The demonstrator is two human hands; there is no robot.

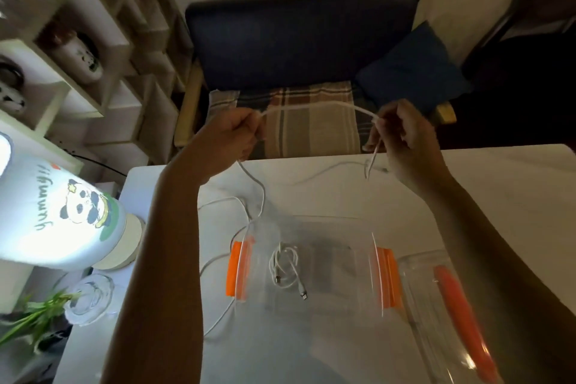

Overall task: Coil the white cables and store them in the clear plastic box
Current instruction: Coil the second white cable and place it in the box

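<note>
White cable (pixel 314 106) arcs taut between left hand (pixel 232 137) and right hand (pixel 405 140), each grip pinching it above the bench (pixel 467 196); another coiled cable (pixel 285 268) lies inside the clear plastic box (pixel 311 227).

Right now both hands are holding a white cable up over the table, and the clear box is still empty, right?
Not quite. The clear box is not empty: the head view shows a coiled white cable already lying inside it. The rest is right: the left hand and the right hand hold another white cable up over the table.
</note>
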